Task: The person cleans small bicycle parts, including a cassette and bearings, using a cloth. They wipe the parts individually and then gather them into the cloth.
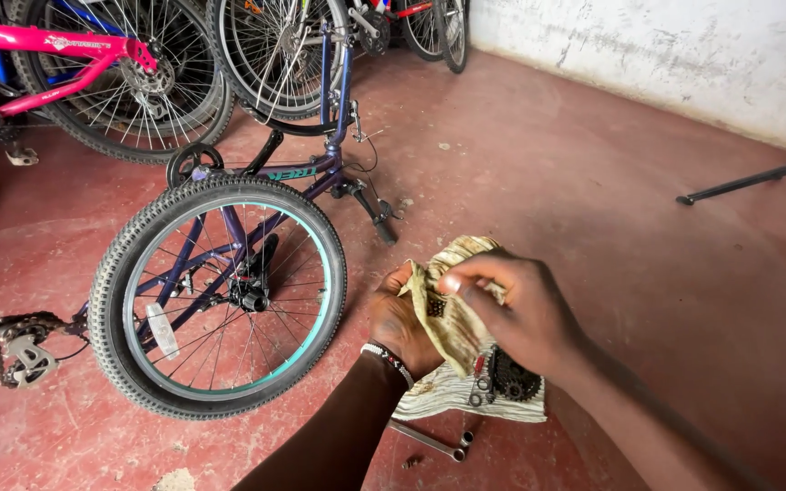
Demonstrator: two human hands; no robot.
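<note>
Head view: left hand (400,325) and right hand (513,311) both grip a crumpled striped beige rag (448,314), apparently wrapped around some small dark part; below them, a black toothed sprocket (512,379) lies on cloth.

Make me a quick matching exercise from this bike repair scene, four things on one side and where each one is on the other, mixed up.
Things:
1. striped rag
2. spanner
3. pink bicycle
4. teal-rimmed wheel

Places:
A. parked at top left
B. lying on the red floor, near the wrists
C. held between left hand and right hand
D. on the purple bicycle lying on the floor

Pairs: 1-C, 2-B, 3-A, 4-D
</note>
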